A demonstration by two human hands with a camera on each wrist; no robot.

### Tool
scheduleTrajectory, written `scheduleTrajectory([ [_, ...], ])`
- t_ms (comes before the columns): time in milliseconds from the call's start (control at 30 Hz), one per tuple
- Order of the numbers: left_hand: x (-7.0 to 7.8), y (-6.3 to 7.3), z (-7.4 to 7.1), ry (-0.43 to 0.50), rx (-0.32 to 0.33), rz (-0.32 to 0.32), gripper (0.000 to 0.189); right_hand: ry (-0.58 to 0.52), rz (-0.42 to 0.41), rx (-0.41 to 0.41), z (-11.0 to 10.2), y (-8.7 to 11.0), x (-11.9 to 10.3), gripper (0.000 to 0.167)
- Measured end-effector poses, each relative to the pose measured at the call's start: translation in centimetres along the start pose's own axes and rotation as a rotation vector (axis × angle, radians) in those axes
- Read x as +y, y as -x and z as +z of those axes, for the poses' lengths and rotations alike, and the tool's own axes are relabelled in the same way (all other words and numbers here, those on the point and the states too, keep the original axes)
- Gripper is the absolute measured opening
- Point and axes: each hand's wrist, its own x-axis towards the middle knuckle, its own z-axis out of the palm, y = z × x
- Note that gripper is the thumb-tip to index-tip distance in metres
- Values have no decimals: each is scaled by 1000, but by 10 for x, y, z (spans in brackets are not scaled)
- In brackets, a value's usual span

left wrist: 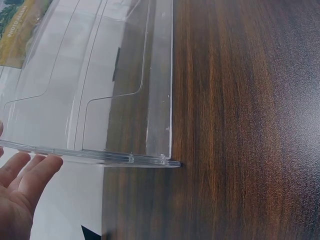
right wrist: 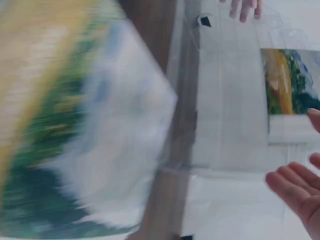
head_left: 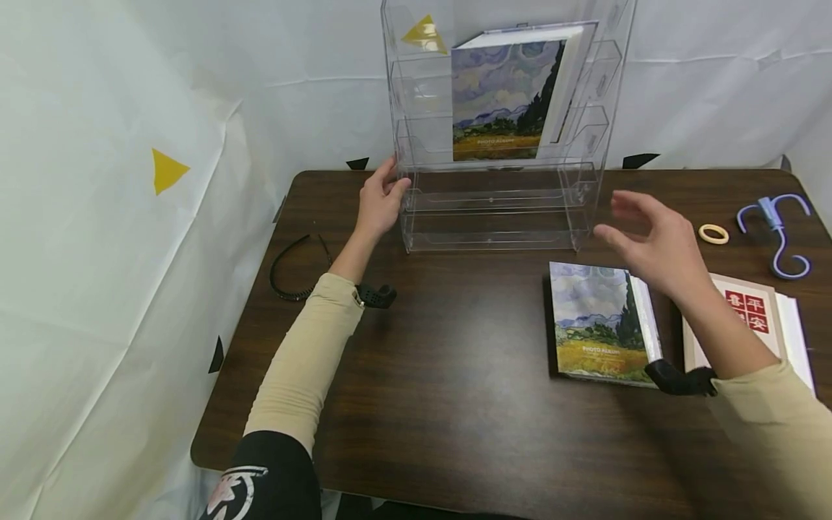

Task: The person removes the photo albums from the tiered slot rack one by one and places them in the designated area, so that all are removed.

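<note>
A clear plastic tiered rack [head_left: 490, 242] stands at the back of the table. A photo album [head_left: 503, 97] with a painted landscape cover leans inside its upper part. At the rack's left side is my left hand [head_left: 379, 206], its fingertips right at the side panel in the left wrist view. My right hand [head_left: 659, 242] hovers just right of the rack with fingers spread and nothing held. Below that hand a second photo album [head_left: 594, 325] with a similar cover lies on the table; it looms large and blurred in the right wrist view.
On the right of the table [head_left: 448, 404] lie a cream book [head_left: 773, 285] with red characters, a yellow ring [head_left: 713, 234] and a lilac hook [head_left: 780, 231]. A black headband-like loop [head_left: 286, 295] lies by my left forearm. White sheeting [head_left: 312, 79] hangs behind.
</note>
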Motion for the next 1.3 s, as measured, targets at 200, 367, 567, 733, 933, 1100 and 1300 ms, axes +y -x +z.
scheduleTrajectory([
  [200,0,0,0,-5,-5,1,53,-147,-74,120,8,-57,-33,62],
  [367,1,0,0,-4,-6,-6,53,-221,-81,191,19,-97,-49,70],
  [567,1,0,1,-14,-3,-5,53,-237,-42,286,30,-124,-57,81],
  [733,0,0,0,-15,1,0,52,-223,24,281,33,-135,-62,88],
  [933,-1,-1,0,-12,3,8,52,-209,105,262,30,-145,-62,82],
  [1100,-1,-1,-1,-23,-1,3,53,-187,123,266,31,-149,-63,69],
  [1300,-1,-2,-1,-26,3,7,52,-287,49,192,31,-149,-60,66],
])
